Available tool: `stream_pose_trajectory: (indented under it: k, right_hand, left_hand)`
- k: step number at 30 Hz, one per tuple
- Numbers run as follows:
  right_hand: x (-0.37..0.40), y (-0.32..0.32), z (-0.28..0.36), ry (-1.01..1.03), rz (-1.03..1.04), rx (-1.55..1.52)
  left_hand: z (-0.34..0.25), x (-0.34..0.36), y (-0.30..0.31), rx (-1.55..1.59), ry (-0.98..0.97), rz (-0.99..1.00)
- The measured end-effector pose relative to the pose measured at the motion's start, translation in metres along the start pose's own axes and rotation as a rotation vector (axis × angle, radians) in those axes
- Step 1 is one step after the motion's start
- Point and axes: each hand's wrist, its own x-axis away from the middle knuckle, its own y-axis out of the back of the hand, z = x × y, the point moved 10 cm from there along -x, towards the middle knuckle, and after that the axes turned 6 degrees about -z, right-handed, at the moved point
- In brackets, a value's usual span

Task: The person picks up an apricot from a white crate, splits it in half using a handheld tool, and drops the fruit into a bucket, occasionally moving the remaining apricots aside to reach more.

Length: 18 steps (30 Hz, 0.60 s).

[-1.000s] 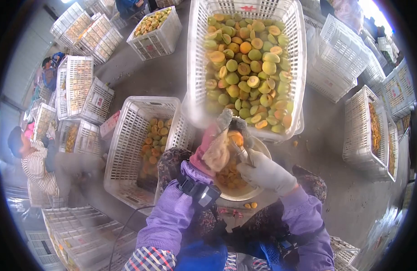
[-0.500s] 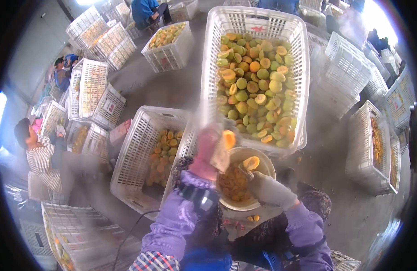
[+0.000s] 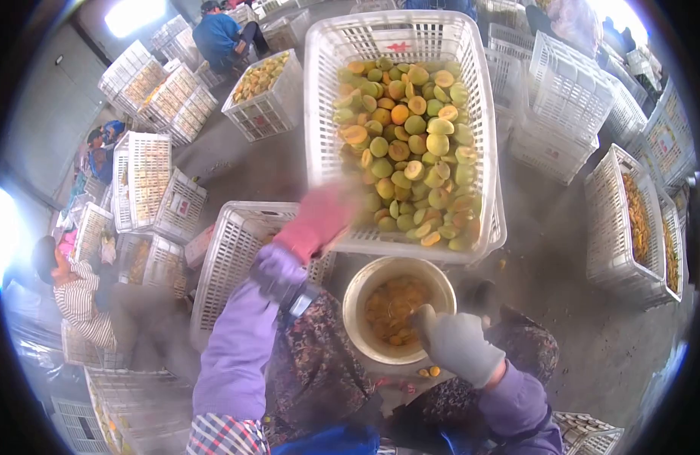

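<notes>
My left hand [image 3: 325, 218], in a pink glove, is over the near left corner of a large white crate [image 3: 399, 246] of halved green and orange fruit [image 3: 414, 144]. Motion smears its fingers, so what they hold, if anything, does not show. Below the crate stands a round metal pot [image 3: 359, 334] with orange fruit pieces [image 3: 395, 311] inside. At the pot's right rim is my right hand [image 3: 465, 346], in a pale grey glove with darkened fingertips. Its fingers are curled together, and anything within them is hidden.
A second white crate [image 3: 213, 265] stands left of the pot. Small orange pieces [image 3: 429, 371] lie below the pot. More crates [image 3: 630, 227] line the right side. A person in a striped top [image 3: 84, 299] sits at left; another in blue [image 3: 217, 38] sits farther back.
My left hand has moved up and left from above the pot to the large crate's corner. The fruit half at my right fingertips is gone from there. The view has shifted slightly.
</notes>
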Motion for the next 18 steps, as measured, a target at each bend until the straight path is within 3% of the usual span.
stream_pose_trajectory:
  k: [2,4,5,8,10,13,15,17,18]
  right_hand:
    - [-0.002,0.011,-0.005,-0.022,0.032,-0.015]
    - [-0.004,0.017,-0.014,-0.037,0.040,-0.023]
    - [-0.005,0.018,-0.019,-0.056,0.031,-0.060]
    - [-0.006,0.021,-0.032,-0.099,0.011,-0.150]
    - [-0.007,0.017,-0.035,-0.094,0.037,-0.124]
    - [-0.006,0.020,-0.034,-0.066,0.021,-0.045]
    - [-0.006,0.026,-0.031,-0.067,-0.034,-0.020]
    - [-0.006,0.031,-0.033,-0.096,-0.113,-0.024]
    - [-0.006,0.026,-0.038,-0.128,-0.117,-0.201]
  left_hand:
    - [-0.005,-0.041,-0.038,-0.086,0.031,0.103]
    - [0.018,-0.070,-0.080,-0.129,0.035,0.067]
    - [0.034,-0.082,-0.098,-0.154,0.020,-0.013]
    - [0.041,-0.089,-0.105,-0.067,0.309,-0.254]
    - [0.048,-0.086,-0.100,-0.100,0.391,-0.425]
    - [0.048,-0.078,-0.096,0.268,0.427,-0.418]
    - [0.105,-0.094,-0.130,0.500,0.359,-0.390]
    - [0.101,-0.080,-0.133,1.100,0.509,-0.290]
    - [0.096,-0.066,-0.139,1.392,0.645,-0.207]
